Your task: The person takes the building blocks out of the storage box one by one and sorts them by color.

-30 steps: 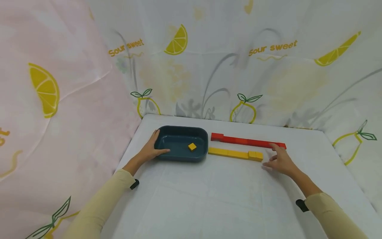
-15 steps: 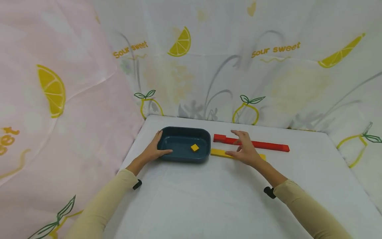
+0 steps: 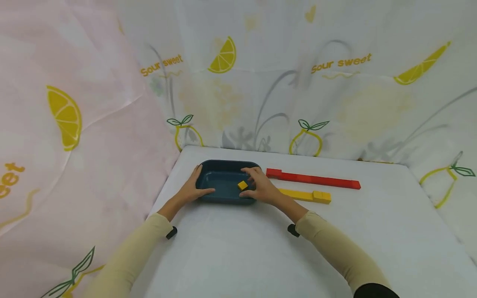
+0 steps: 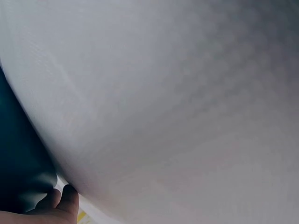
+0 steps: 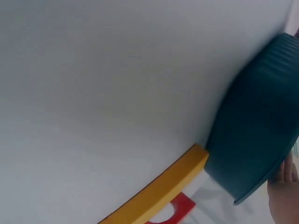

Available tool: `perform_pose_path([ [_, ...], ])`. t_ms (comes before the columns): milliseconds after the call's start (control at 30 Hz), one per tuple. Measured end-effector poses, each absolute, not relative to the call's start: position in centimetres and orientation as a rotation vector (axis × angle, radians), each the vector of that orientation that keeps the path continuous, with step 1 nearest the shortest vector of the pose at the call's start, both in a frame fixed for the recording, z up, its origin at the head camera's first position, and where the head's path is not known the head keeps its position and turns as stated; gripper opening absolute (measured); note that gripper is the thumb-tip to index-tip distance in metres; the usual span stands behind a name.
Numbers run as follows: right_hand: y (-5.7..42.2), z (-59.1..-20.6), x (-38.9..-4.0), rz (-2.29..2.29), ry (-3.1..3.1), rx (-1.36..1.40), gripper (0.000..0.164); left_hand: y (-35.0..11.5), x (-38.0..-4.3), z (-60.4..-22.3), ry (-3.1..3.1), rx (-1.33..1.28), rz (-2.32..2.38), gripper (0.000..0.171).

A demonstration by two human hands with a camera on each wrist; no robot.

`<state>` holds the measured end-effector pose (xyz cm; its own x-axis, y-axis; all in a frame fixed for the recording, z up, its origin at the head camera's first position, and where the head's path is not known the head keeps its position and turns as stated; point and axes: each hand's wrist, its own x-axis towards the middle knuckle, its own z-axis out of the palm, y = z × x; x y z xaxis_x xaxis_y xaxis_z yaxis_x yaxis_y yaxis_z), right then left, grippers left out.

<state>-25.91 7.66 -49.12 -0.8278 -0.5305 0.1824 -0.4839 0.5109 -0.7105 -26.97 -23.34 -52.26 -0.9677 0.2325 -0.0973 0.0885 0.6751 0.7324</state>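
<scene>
A dark teal rectangular dish (image 3: 218,182) stands near the back left of the table, with one small yellow block (image 3: 242,185) inside its right part. My left hand (image 3: 188,190) holds the dish's left end, thumb over the near rim and fingers along the side. In the left wrist view, fingertips (image 4: 69,198) show beside the teal wall. Over the dish's right end is my right hand (image 3: 263,188), thumb and forefinger spread apart on either side of the yellow block. The right wrist view shows fingers (image 5: 288,171) past the rim; the block is hidden there.
Right of the dish runs a row of yellow blocks (image 3: 299,195), its right end stepped higher. Behind it lies a longer red row (image 3: 316,180), raised at its left end, where a red piece (image 5: 183,207) shows a rounded cutout. Printed cloth (image 3: 261,95) hangs along the table's back edge.
My right hand has travelled left from the right ends of the block rows, across them, to over the dish's right end. The left hand keeps its place on the dish.
</scene>
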Motion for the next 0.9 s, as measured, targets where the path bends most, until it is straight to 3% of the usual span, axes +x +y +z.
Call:
perform_pose_path([
  [233,4.7,-49.9,-26.5,-0.98,2.786,-0.872,0.073,-23.2,-26.9,-52.6,2.701,0.243,1.174,0.119],
  [733,2.1,-50.6,-27.5,-0.47,2.935,-0.393,0.083,-22.8,-26.9,-52.5,2.699,0.234,1.184,0.118],
  [900,1.6,-50.5,-27.9,-0.445,2.923,-0.342,0.073,-23.3,-27.0,-52.4,2.701,0.231,1.179,0.119],
])
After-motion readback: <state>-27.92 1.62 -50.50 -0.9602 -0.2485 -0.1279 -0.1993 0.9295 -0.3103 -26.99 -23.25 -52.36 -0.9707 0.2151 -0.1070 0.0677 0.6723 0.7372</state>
